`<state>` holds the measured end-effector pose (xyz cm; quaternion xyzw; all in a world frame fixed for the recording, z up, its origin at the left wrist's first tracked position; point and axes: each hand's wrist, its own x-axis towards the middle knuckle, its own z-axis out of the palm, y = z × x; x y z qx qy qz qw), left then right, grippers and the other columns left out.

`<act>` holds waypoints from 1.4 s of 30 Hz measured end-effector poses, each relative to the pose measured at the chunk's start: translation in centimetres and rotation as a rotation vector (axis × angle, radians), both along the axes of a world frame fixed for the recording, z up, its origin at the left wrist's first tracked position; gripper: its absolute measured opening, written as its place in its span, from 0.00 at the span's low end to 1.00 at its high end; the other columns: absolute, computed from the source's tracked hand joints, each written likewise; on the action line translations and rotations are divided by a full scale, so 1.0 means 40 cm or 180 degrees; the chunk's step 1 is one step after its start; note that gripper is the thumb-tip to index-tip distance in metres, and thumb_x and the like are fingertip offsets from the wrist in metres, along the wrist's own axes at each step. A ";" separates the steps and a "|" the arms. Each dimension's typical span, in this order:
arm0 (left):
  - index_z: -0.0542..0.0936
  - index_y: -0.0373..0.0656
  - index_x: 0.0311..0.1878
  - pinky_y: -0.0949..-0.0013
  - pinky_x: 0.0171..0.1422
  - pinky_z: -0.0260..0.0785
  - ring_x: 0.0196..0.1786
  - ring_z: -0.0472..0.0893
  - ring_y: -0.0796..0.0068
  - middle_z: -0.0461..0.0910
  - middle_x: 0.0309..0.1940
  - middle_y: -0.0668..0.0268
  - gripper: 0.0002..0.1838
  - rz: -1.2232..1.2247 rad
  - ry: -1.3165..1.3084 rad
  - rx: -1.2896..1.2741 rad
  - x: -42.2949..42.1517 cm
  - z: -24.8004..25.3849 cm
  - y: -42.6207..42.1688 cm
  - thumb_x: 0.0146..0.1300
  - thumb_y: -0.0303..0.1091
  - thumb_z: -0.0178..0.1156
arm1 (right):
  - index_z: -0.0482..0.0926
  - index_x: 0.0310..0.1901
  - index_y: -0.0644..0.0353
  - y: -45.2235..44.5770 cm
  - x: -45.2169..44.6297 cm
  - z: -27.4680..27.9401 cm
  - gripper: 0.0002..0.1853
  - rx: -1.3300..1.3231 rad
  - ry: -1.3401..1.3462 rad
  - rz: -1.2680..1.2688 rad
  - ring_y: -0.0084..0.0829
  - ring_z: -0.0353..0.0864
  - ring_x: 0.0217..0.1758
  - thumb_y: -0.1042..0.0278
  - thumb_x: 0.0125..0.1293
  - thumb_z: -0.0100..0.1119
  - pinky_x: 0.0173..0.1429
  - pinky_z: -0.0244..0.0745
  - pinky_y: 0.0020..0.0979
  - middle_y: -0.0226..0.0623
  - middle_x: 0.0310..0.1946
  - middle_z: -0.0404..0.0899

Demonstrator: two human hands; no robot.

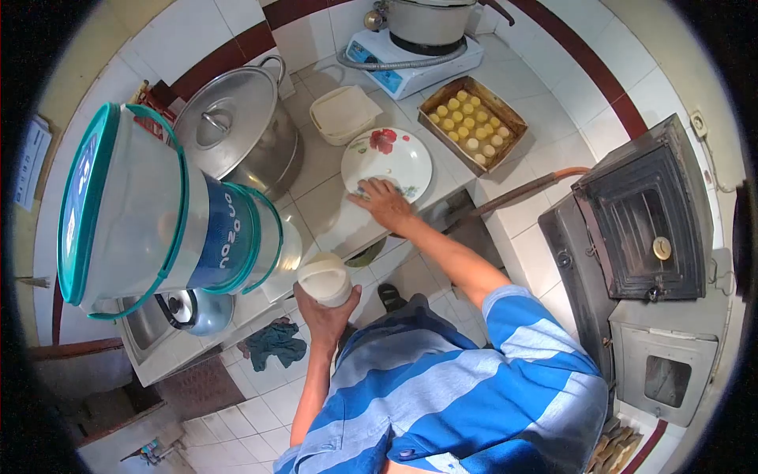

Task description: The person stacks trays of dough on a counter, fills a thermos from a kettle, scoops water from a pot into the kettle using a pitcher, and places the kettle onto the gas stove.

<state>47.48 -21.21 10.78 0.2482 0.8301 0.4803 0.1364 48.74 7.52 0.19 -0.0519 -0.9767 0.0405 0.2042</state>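
Observation:
My left hand (317, 317) is wrapped around a cream-coloured round tub (325, 283), held over the counter's front edge. A pale band crosses the tub's top; its inside is hard to make out. My right hand (384, 207) lies on the near rim of a white plate (403, 162) with a red flower pattern, its fingers spread and touching the surface. Small pale specks show on the plate. Just behind it is a cream plastic box (344, 114) with a pale sheet or lid on top. To the right, a rectangular baking tin (505, 126) holds several small round yellow dough pieces.
A large lidded steel pot (268, 150) and a big clear bucket with teal rims (150, 213) crowd the left side. A kettle (207, 312) stands by the sink (146, 324). A pot (430, 22) sits on a burner at the back. A black oven door (647, 213) is at right.

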 end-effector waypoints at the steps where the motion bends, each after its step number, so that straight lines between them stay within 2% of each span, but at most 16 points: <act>1: 0.74 0.35 0.55 0.53 0.60 0.68 0.54 0.75 0.53 0.73 0.52 0.52 0.40 0.0003 -0.0009 -0.0026 -0.005 0.003 0.000 0.39 0.43 0.81 | 0.75 0.64 0.43 0.006 0.002 0.027 0.27 -0.0166 0.0227 0.0021 0.47 0.70 0.66 0.71 0.62 0.54 0.67 0.67 0.48 0.42 0.62 0.73; 4: 0.76 0.38 0.53 0.51 0.62 0.66 0.54 0.75 0.50 0.76 0.47 0.53 0.37 -0.0117 0.0372 0.0093 -0.020 0.004 0.020 0.40 0.43 0.80 | 0.79 0.58 0.51 -0.036 0.024 0.179 0.20 -0.0557 0.0790 -0.0005 0.46 0.75 0.60 0.64 0.64 0.59 0.60 0.71 0.45 0.43 0.54 0.78; 7: 0.77 0.39 0.50 0.51 0.58 0.65 0.51 0.74 0.51 0.77 0.44 0.55 0.35 -0.0084 0.0679 0.0165 -0.018 0.044 0.047 0.39 0.43 0.80 | 0.83 0.44 0.62 -0.113 0.096 0.414 0.20 -0.3329 0.0907 0.0164 0.43 0.81 0.44 0.51 0.67 0.64 0.49 0.74 0.38 0.43 0.36 0.81; 11: 0.77 0.41 0.47 0.50 0.55 0.65 0.48 0.75 0.53 0.78 0.43 0.56 0.33 -0.0323 0.0879 0.0120 -0.029 0.014 0.068 0.39 0.44 0.80 | 0.83 0.43 0.62 -0.209 0.151 0.517 0.19 -0.2214 0.0829 0.0611 0.33 0.78 0.43 0.53 0.61 0.71 0.46 0.73 0.33 0.37 0.38 0.78; 15: 0.77 0.42 0.46 0.48 0.58 0.63 0.50 0.76 0.53 0.78 0.44 0.57 0.32 -0.0663 0.0687 0.0341 0.001 0.035 0.079 0.39 0.44 0.80 | 0.83 0.38 0.61 -0.281 0.174 0.489 0.16 -0.2591 0.1229 0.0190 0.35 0.79 0.45 0.63 0.52 0.78 0.49 0.75 0.35 0.37 0.41 0.78; 19: 0.75 0.42 0.50 0.47 0.64 0.62 0.53 0.75 0.50 0.76 0.48 0.56 0.37 -0.0695 0.1171 0.0518 0.042 0.023 0.067 0.38 0.45 0.82 | 0.83 0.38 0.62 -0.302 0.190 0.484 0.17 -0.2881 0.1528 0.0457 0.36 0.80 0.49 0.63 0.51 0.79 0.54 0.75 0.35 0.38 0.42 0.80; 21: 0.71 0.41 0.59 0.50 0.64 0.64 0.56 0.75 0.51 0.75 0.52 0.53 0.45 -0.0879 0.0559 0.0586 0.052 0.021 0.071 0.37 0.42 0.84 | 0.85 0.40 0.61 -0.295 0.209 0.481 0.14 -0.3412 0.1590 0.0636 0.37 0.82 0.51 0.64 0.55 0.77 0.56 0.76 0.36 0.38 0.43 0.81; 24: 0.69 0.39 0.63 0.55 0.62 0.67 0.54 0.78 0.55 0.75 0.55 0.54 0.48 -0.1474 0.0909 0.0518 0.055 0.006 0.095 0.38 0.36 0.84 | 0.87 0.40 0.58 -0.272 0.271 0.510 0.16 -0.3106 0.1575 0.0520 0.34 0.83 0.48 0.56 0.56 0.77 0.52 0.76 0.33 0.36 0.41 0.82; 26: 0.70 0.39 0.63 0.57 0.62 0.68 0.55 0.78 0.60 0.76 0.55 0.56 0.45 -0.1809 0.0673 0.1083 0.103 0.094 0.163 0.39 0.33 0.82 | 0.88 0.38 0.58 -0.271 0.327 0.558 0.17 -0.3363 0.1802 0.0154 0.33 0.82 0.44 0.53 0.55 0.77 0.50 0.76 0.33 0.35 0.37 0.81; 29: 0.70 0.34 0.66 0.54 0.69 0.65 0.63 0.76 0.55 0.75 0.62 0.50 0.46 -0.2086 0.0089 0.0807 0.164 0.108 0.189 0.45 0.40 0.81 | 0.88 0.36 0.57 -0.264 0.411 0.557 0.16 -0.3520 0.2089 -0.0211 0.32 0.81 0.44 0.54 0.55 0.77 0.49 0.75 0.33 0.34 0.35 0.81; 33: 0.75 0.34 0.61 0.55 0.62 0.72 0.56 0.81 0.56 0.81 0.54 0.53 0.40 -0.2862 -0.0042 0.0800 0.219 0.116 0.227 0.45 0.38 0.81 | 0.87 0.35 0.57 -0.290 0.527 0.606 0.15 -0.3683 0.2042 -0.0953 0.30 0.80 0.44 0.56 0.55 0.77 0.50 0.75 0.33 0.33 0.35 0.81; 36: 0.74 0.34 0.62 0.56 0.61 0.73 0.56 0.81 0.58 0.80 0.56 0.53 0.40 -0.3229 0.0260 0.0761 0.225 0.074 0.248 0.44 0.36 0.80 | 0.88 0.35 0.58 -0.295 0.569 0.583 0.15 -0.3695 0.2239 -0.1241 0.30 0.81 0.43 0.56 0.53 0.78 0.49 0.75 0.33 0.32 0.35 0.82; 37: 0.74 0.34 0.62 0.56 0.61 0.73 0.56 0.81 0.58 0.80 0.56 0.53 0.40 -0.3323 0.0233 0.0788 0.210 0.019 0.251 0.44 0.36 0.80 | 0.88 0.35 0.58 -0.297 0.586 0.582 0.16 -0.3713 0.2196 -0.1068 0.29 0.81 0.43 0.56 0.53 0.78 0.49 0.75 0.33 0.32 0.35 0.82; 39: 0.73 0.36 0.63 0.57 0.59 0.74 0.55 0.80 0.60 0.79 0.55 0.55 0.42 -0.3679 -0.1737 0.0520 0.169 -0.100 0.255 0.44 0.38 0.81 | 0.89 0.34 0.58 -0.302 0.604 0.579 0.15 -0.3664 0.2203 -0.0902 0.28 0.82 0.43 0.57 0.51 0.79 0.50 0.75 0.31 0.32 0.34 0.84; 40: 0.73 0.36 0.63 0.57 0.59 0.74 0.55 0.80 0.60 0.79 0.55 0.55 0.42 -0.3730 -0.1733 0.0512 0.179 -0.046 0.255 0.44 0.38 0.81 | 0.89 0.34 0.58 -0.300 0.610 0.580 0.15 -0.3640 0.2238 -0.0937 0.28 0.82 0.43 0.57 0.51 0.79 0.50 0.75 0.31 0.32 0.34 0.84; 42: 0.73 0.38 0.62 0.57 0.58 0.74 0.53 0.80 0.62 0.78 0.53 0.57 0.43 -0.4625 -0.0813 -0.0208 0.179 0.063 0.240 0.43 0.43 0.82 | 0.89 0.33 0.58 -0.288 0.624 0.588 0.14 -0.3904 0.1757 0.0268 0.27 0.82 0.43 0.60 0.48 0.81 0.50 0.75 0.30 0.31 0.33 0.84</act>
